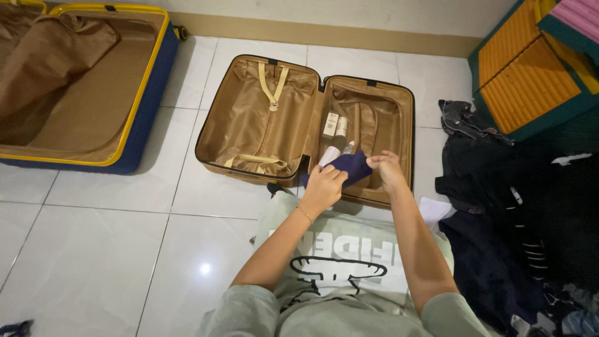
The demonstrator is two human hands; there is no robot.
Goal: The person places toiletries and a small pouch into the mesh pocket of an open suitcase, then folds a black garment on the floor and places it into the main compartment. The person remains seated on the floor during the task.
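Note:
My left hand and my right hand both grip a small dark navy folded cloth, held over the near edge of the right half of an open tan-lined suitcase. Just beyond the cloth, inside that half, lie a few small white bottles and tubes. The suitcase's left half holds only yellow straps. A thin bracelet sits on my left wrist. A pale green shirt with a printed graphic lies spread across my lap.
A larger blue suitcase with a yellow rim lies open at the far left. A heap of dark clothes covers the floor on the right. Orange and green plastic drawers stand at the back right. White glossy tiles spread to the left.

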